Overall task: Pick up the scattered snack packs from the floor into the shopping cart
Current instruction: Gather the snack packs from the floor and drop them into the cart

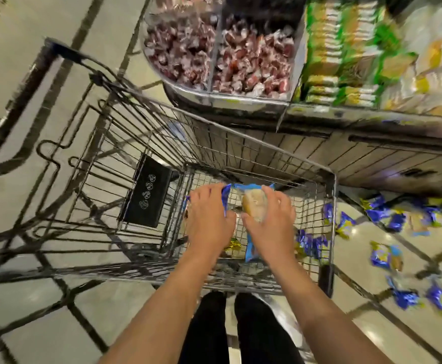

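A tiled shop floor (114,308) beside snack shelves (346,61): over the wire shopping cart (241,132), my left hand (209,219) grips a blue snack pack (225,198) and my right hand (269,222) grips a clear-windowed pack (254,206). More blue packs (388,214) lie scattered past the cart's right edge.

The wire shopping cart (330,195) stands at centre, basket open upward, a few blue snack packs (254,248) lying on its mesh floor. More blue-and-yellow snack packs (384,256) lie scattered on the tile floor at three to four o'clock — blurred, loosely spread.
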The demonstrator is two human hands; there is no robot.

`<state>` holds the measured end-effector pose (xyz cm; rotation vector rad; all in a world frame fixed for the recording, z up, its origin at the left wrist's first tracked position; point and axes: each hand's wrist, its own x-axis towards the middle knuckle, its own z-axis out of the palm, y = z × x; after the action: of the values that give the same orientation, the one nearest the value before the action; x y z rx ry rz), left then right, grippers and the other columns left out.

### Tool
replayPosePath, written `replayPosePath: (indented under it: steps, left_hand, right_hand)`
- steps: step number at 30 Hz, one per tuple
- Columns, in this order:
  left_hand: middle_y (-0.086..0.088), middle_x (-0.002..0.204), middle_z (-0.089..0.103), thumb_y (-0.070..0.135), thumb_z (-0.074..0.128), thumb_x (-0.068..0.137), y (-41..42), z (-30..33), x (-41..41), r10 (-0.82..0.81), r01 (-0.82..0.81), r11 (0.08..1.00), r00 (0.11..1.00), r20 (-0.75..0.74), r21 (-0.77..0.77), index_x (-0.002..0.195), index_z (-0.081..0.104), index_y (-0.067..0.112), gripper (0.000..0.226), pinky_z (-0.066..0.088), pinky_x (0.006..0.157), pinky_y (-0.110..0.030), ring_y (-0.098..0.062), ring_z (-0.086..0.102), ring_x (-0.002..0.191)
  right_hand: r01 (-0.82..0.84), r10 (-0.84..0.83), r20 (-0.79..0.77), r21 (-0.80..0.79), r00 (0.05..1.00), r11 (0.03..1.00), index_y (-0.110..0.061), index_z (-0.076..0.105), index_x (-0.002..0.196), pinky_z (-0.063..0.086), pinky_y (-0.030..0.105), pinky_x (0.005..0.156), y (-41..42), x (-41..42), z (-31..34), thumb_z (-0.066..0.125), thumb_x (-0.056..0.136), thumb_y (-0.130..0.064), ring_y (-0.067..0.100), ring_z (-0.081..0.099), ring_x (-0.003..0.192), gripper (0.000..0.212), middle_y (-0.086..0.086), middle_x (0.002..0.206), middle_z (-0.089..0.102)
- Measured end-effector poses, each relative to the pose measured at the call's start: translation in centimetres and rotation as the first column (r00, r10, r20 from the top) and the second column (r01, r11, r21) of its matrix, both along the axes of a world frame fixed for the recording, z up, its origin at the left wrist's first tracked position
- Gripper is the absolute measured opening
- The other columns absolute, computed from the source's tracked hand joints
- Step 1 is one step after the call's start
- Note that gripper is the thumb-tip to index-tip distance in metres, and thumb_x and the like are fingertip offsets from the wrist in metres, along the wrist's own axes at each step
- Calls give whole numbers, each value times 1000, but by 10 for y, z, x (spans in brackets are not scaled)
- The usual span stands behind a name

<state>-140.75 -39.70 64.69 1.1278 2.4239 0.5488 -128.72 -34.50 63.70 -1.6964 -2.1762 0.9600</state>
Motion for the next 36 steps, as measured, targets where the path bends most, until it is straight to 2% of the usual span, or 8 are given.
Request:
replayPosePath:
  steps: [5, 11, 16, 22, 26, 28, 32, 36]
  left_hand:
    - [2, 136, 47, 22, 69, 83, 22, -40, -12, -116, 116, 993, 993, -6, -9, 136, 47, 26, 58, 37, 109, -38, -19, 34, 130]
    - [-2, 134, 38, 21, 71, 79, 37, -119, -14, -191, 188, 980, 981, -45, -66, 132, 48, 27, 57, 39, 101, -37, -22, 33, 122]
    - [-3, 138, 31, 21, 72, 80, 43, -199, -11, -220, 222, 963, 975, 31, -151, 136, 44, 28, 63, 41, 100, -39, -26, 35, 125]
    - [-9, 145, 28, 26, 74, 80, 48, -268, -12, -227, 244, 945, 969, 100, -217, 140, 43, 26, 68, 40, 107, -44, -32, 30, 133]
    - [-4, 134, 34, 24, 71, 80, 56, -311, -9, -237, 244, 957, 969, 65, -155, 137, 45, 24, 62, 44, 95, -34, -23, 33, 126]
    - [-1, 132, 34, 24, 69, 82, 60, -326, -3, -237, 245, 959, 969, 71, -143, 138, 43, 23, 62, 41, 100, -29, -18, 31, 124]
    - [-1, 135, 32, 25, 69, 84, 62, -344, 7, -219, 235, 960, 969, 110, -155, 139, 41, 21, 61, 46, 101, -44, -19, 29, 126]
    - [-5, 136, 33, 26, 68, 86, 61, -350, 12, -224, 239, 957, 969, 102, -167, 139, 43, 20, 59, 46, 99, -45, -23, 32, 126]
  right_hand:
    - [92, -92, 26, -18, 995, 996, -28, 38, 147, 36, 29, 94, 16, 1, -41, 73, 82, -38, 21, 31, 126, 75, -2, 144, 34]
    - [189, -187, 28, -43, 982, 981, -30, 37, 146, 32, 24, 83, 29, 4, -120, 71, 83, -42, 5, 22, 110, 72, -6, 137, 35]
    - [167, -157, 126, -69, 979, 984, -31, 35, 147, 26, 15, 82, 37, 9, -198, 72, 83, -41, 14, 30, 123, 74, -4, 142, 34]
    - [241, -211, 191, -148, 959, 959, -34, 28, 149, 47, 43, 95, 39, 0, -269, 67, 84, -42, 31, 30, 135, 76, 5, 153, 29]
    - [247, -224, 219, -84, 950, 965, -34, 31, 146, 48, 38, 91, 40, 0, -298, 72, 80, -41, 29, 32, 131, 78, 2, 153, 27]
    - [242, -222, 237, -58, 946, 969, -33, 33, 144, 44, 34, 92, 40, 3, -310, 74, 81, -41, 29, 31, 129, 76, 3, 152, 27]
    - [211, -191, 324, -29, 926, 977, -27, 35, 143, 43, 41, 96, 35, 2, -324, 76, 81, -43, 33, 35, 127, 76, 13, 150, 29]
    - [216, -189, 341, -42, 921, 976, -27, 34, 143, 43, 45, 96, 34, -1, -325, 76, 78, -43, 32, 37, 126, 79, 12, 150, 27]
